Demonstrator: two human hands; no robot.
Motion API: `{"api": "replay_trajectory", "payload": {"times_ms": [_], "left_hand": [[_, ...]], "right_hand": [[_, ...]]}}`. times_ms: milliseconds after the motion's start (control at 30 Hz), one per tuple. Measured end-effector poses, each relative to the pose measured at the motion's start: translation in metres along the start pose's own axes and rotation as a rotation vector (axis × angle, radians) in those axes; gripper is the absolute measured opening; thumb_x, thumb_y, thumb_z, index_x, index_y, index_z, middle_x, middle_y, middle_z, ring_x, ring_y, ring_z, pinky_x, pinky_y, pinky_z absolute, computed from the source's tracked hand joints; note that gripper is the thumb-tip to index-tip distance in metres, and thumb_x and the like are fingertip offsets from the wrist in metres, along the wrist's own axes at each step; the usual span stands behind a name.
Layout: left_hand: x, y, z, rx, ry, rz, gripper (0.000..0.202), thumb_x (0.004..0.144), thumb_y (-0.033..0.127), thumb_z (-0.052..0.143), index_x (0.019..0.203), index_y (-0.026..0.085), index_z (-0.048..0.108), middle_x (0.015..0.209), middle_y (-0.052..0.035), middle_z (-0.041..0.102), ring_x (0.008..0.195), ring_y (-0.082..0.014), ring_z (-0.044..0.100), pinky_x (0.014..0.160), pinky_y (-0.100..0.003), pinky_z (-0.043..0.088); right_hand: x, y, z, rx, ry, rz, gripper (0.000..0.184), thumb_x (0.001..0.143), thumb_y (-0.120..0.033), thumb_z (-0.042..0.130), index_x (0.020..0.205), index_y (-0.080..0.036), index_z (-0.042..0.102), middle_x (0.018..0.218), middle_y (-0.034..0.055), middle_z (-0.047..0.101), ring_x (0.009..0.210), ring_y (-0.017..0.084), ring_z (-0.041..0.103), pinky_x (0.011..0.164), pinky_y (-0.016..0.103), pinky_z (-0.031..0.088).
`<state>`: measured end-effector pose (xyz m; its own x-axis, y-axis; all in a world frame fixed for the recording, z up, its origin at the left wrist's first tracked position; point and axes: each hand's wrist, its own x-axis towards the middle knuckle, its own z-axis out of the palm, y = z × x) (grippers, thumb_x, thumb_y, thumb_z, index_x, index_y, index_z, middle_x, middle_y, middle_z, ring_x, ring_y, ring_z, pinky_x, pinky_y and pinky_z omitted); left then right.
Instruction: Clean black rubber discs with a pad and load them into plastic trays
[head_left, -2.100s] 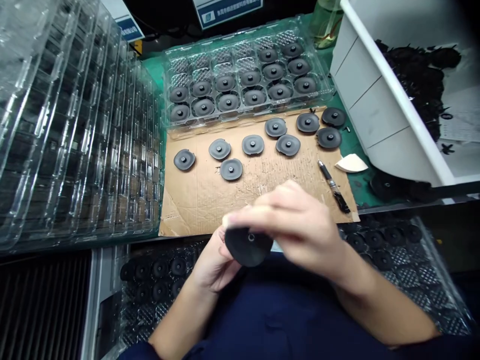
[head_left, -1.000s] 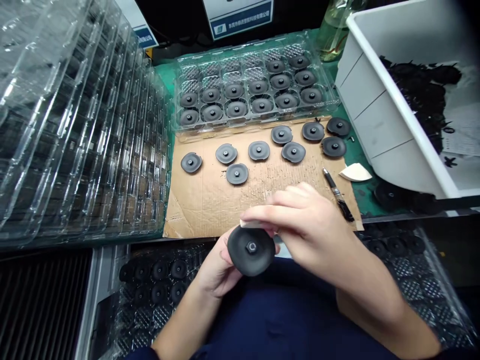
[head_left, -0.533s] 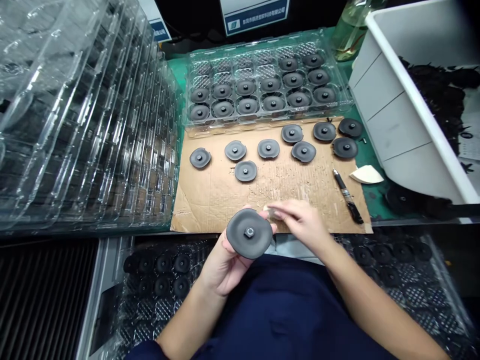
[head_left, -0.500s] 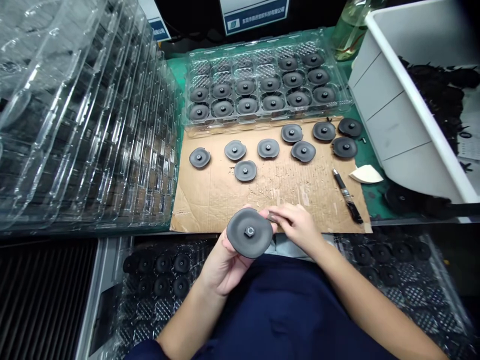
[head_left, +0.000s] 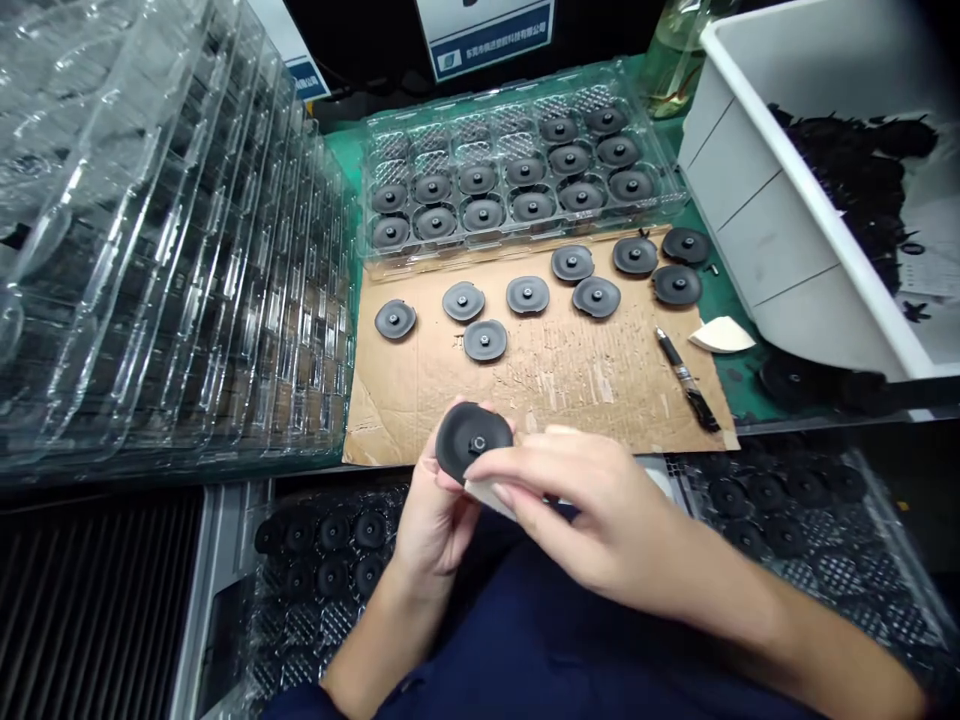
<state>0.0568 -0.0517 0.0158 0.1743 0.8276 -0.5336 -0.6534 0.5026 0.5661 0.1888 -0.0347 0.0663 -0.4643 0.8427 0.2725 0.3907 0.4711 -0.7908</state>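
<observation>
My left hand (head_left: 433, 525) grips a dark grey dished plastic disc (head_left: 457, 435) with a small hub at its centre, tilted above the cardboard's front edge. My right hand (head_left: 600, 500) is closed on a thin pale piece (head_left: 491, 497), whose kind I cannot make out, and its fingertips are at the disc's lower right side. On the cardboard (head_left: 405, 400) lie several similar discs, among them one (head_left: 485, 341) just beyond my hands. A black pen-like tool (head_left: 686, 380) and a white wedge-shaped pad (head_left: 722, 335) are to the right.
A clear blister tray (head_left: 525, 235) partly filled with discs stands behind the cardboard. Tall stacked clear trays (head_left: 187, 250) rise at the left. A white bin (head_left: 810, 180) of black parts is at the right, near a bottle (head_left: 675, 65). More trays (head_left: 322, 620) sit below the table edge.
My right hand has come left across the front of the disc, with the pale piece now showing. My left hand has shifted slightly left and tilted the disc.
</observation>
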Motion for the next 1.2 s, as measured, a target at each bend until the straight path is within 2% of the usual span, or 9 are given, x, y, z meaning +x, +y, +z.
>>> {"api": "replay_trajectory", "payload": {"times_ms": [133,267,400,567,733,867,1033,1133,1200], "left_hand": [[0.000,0.000,0.004,0.036,-0.067,-0.049,0.043,0.056,0.032,0.087,0.094,0.022,0.069,0.088,0.0011,0.072,0.097,-0.0163,0.067,0.080,-0.018,0.053],[0.000,0.004,0.000,0.020,-0.087,-0.039,0.059,0.054,0.035,0.087,0.109,0.026,0.067,0.109,0.0003,0.071,0.100,-0.0149,0.066,0.084,-0.017,0.052],[0.002,0.004,-0.001,-0.031,-0.075,-0.046,0.057,0.053,0.035,0.087,0.106,0.023,0.069,0.104,0.0001,0.073,0.093,-0.0131,0.068,0.083,-0.016,0.053],[0.000,0.005,0.009,-0.007,-0.111,-0.075,0.045,0.063,0.025,0.083,0.106,0.021,0.069,0.102,0.0007,0.073,0.095,-0.0139,0.068,0.085,-0.017,0.051],[-0.002,0.008,0.001,-0.090,-0.185,-0.114,0.054,0.057,0.042,0.084,0.106,0.026,0.068,0.110,-0.0026,0.072,0.087,-0.0178,0.071,0.087,-0.026,0.053],[0.001,0.006,-0.003,-0.089,-0.166,-0.141,0.055,0.054,0.047,0.084,0.103,0.027,0.068,0.108,-0.0017,0.071,0.094,-0.0206,0.069,0.090,-0.029,0.051],[0.003,0.005,-0.002,-0.047,-0.164,-0.173,0.063,0.054,0.049,0.083,0.110,0.026,0.065,0.115,-0.0032,0.068,0.103,-0.0222,0.066,0.091,-0.028,0.050],[0.002,0.004,0.000,-0.047,-0.206,-0.161,0.062,0.056,0.048,0.082,0.111,0.027,0.065,0.114,-0.0031,0.069,0.101,-0.0232,0.067,0.092,-0.030,0.050],[0.002,0.001,0.001,-0.038,-0.213,-0.134,0.061,0.056,0.047,0.083,0.111,0.026,0.066,0.110,-0.0025,0.070,0.099,-0.0216,0.067,0.091,-0.028,0.050]], "right_hand": [[0.005,0.007,0.002,-0.110,0.211,-0.041,0.024,0.093,-0.014,0.044,0.100,-0.011,0.067,0.085,0.0054,0.073,0.075,0.015,0.063,0.069,0.029,0.042],[-0.010,0.009,-0.008,-0.003,0.058,-0.053,0.020,0.092,-0.014,0.048,0.099,-0.015,0.066,0.084,0.0015,0.072,0.068,0.011,0.060,0.066,0.026,0.043],[-0.021,0.012,-0.022,-0.310,0.113,0.107,0.020,0.091,-0.012,0.049,0.099,-0.016,0.068,0.076,0.0022,0.069,0.063,0.014,0.055,0.062,0.028,0.037],[-0.002,0.035,-0.022,-0.135,0.145,-0.102,0.029,0.093,-0.013,0.044,0.104,-0.022,0.069,0.080,0.0011,0.070,0.072,0.014,0.059,0.069,0.029,0.041],[-0.015,0.073,-0.006,0.103,0.263,0.383,0.022,0.093,-0.025,0.050,0.106,-0.020,0.067,0.108,0.0046,0.071,0.096,0.017,0.065,0.079,0.029,0.050],[-0.051,0.087,0.016,0.130,0.110,0.476,0.027,0.093,-0.029,0.048,0.110,-0.019,0.066,0.112,0.0066,0.070,0.103,0.020,0.065,0.087,0.033,0.051],[-0.064,0.082,0.013,0.107,0.060,0.508,0.026,0.092,-0.028,0.049,0.109,-0.018,0.065,0.107,0.0068,0.072,0.096,0.021,0.068,0.080,0.034,0.054],[-0.050,0.062,-0.010,0.029,0.247,0.476,0.022,0.092,-0.027,0.050,0.109,-0.020,0.064,0.106,0.0058,0.071,0.092,0.020,0.067,0.072,0.029,0.052],[-0.037,0.043,-0.022,-0.062,0.359,0.272,0.024,0.091,-0.020,0.053,0.113,-0.024,0.063,0.106,0.0028,0.071,0.091,0.017,0.065,0.072,0.028,0.049]]}}
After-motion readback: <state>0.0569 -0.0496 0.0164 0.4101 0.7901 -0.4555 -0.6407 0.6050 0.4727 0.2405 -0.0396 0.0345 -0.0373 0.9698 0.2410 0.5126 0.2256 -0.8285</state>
